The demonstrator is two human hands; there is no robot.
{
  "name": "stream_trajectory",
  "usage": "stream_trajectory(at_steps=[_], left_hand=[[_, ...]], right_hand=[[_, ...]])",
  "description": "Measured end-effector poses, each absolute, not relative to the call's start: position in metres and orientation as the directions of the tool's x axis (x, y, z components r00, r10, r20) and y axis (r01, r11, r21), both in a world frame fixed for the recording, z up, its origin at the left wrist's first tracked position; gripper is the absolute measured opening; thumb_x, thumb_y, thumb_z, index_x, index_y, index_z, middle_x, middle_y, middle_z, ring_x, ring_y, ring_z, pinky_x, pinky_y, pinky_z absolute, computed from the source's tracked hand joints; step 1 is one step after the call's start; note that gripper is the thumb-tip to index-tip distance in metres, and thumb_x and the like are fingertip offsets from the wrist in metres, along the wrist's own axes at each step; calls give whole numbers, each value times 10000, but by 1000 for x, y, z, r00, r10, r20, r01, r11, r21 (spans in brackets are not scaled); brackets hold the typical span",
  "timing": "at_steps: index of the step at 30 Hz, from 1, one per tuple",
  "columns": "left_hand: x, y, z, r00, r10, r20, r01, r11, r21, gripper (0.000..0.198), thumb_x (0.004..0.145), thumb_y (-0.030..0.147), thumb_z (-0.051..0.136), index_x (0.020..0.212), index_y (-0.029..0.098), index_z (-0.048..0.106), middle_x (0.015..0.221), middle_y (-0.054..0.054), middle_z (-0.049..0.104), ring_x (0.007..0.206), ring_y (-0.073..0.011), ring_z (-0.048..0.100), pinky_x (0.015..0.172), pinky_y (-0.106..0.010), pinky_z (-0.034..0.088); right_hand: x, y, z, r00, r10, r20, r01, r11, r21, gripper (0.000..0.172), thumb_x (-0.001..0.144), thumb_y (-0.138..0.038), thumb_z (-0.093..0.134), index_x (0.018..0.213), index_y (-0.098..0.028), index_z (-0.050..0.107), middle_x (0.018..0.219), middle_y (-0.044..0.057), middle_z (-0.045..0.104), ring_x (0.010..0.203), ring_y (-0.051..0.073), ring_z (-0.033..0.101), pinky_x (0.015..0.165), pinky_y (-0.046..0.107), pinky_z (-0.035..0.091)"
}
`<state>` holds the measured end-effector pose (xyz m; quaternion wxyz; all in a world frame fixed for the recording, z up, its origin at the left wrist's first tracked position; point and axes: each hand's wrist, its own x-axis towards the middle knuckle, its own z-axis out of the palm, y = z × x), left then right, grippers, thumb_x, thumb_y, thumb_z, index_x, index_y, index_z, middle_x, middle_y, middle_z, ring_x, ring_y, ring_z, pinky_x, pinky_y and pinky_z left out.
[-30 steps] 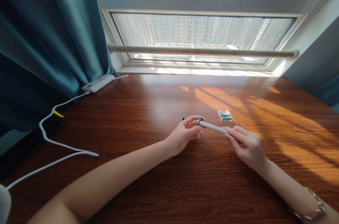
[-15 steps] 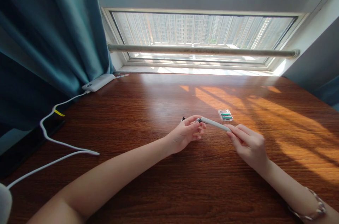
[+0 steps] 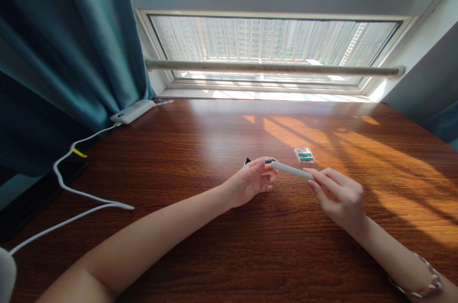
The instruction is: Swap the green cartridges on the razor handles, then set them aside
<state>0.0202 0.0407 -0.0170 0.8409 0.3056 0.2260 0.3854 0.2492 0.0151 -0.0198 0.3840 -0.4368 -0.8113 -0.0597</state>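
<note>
My right hand [image 3: 336,194] pinches the near end of a slim white razor handle [image 3: 291,170], which lies almost level just above the wooden table [image 3: 200,150]. The handle's dark head end meets the fingertips of my left hand [image 3: 252,180], whose fingers are curled and closed around that small dark piece. A tiny dark bit shows just left of those fingers. A small clear case with green blade cartridges [image 3: 304,155] lies on the table just beyond the handle, touching neither hand.
A white power bank [image 3: 132,111] sits at the table's back left by the teal curtain [image 3: 67,55], its white cable [image 3: 75,188] snaking toward the near left. A window with a metal rail [image 3: 275,69] runs behind the table. Sunlight patches fall on the right side.
Both hands shifted slightly right and the handle flattened to a more level angle. My left fingers stay closed on its head end.
</note>
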Motion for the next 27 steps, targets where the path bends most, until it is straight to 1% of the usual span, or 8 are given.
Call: stream_trajectory(at_steps=[3, 7, 13, 18, 22, 27], left_hand=[[20, 41, -18, 605, 782, -147, -533, 536, 655, 401, 645, 479, 653, 929, 205, 579, 825, -13, 537, 691, -103, 493, 635, -241, 369], [20, 40, -17, 627, 765, -148, -507, 544, 668, 412, 655, 484, 642, 954, 214, 563, 835, -18, 547, 697, -105, 494, 640, -240, 364], [17, 41, -13, 643, 753, -140, -485, 541, 687, 301, 702, 401, 621, 935, 222, 557, 883, -27, 553, 725, -117, 498, 654, -251, 369], [18, 40, -15, 661, 737, -140, -488, 565, 666, 366, 705, 485, 585, 936, 201, 579, 835, -23, 544, 725, -124, 495, 661, -258, 368], [18, 39, -16, 676, 724, -138, -482, 576, 660, 384, 710, 489, 579, 976, 212, 578, 849, -25, 547, 726, -122, 492, 672, -262, 364], [18, 39, -13, 669, 731, -133, -475, 559, 680, 352, 724, 458, 570, 987, 224, 575, 879, -37, 553, 725, -128, 501, 663, -262, 369]], right_hand=[[249, 15, -19, -318, 648, 693, 770, 602, -210, 274, 741, -171, 601, 1008, -212, 646, 758, 23, 644, 635, 120, 576, 620, 229, 438], [248, 14, -19, -304, 661, 686, 788, 579, -208, 274, 733, -162, 613, 999, -214, 649, 768, 21, 649, 641, 122, 576, 626, 233, 438], [249, 14, -20, -298, 656, 694, 789, 579, -209, 273, 732, -164, 614, 1000, -207, 650, 748, 21, 646, 632, 122, 578, 618, 229, 438], [250, 14, -18, -348, 621, 702, 756, 629, -181, 298, 726, -158, 614, 1016, -222, 645, 748, 18, 644, 623, 115, 578, 595, 219, 435], [250, 14, -18, -348, 605, 716, 768, 622, -152, 302, 721, -157, 623, 1013, -229, 647, 739, 16, 644, 613, 112, 574, 592, 219, 432], [249, 13, -18, -330, 615, 716, 780, 605, -159, 286, 730, -168, 617, 1007, -229, 649, 740, 18, 648, 615, 114, 576, 600, 223, 433]])
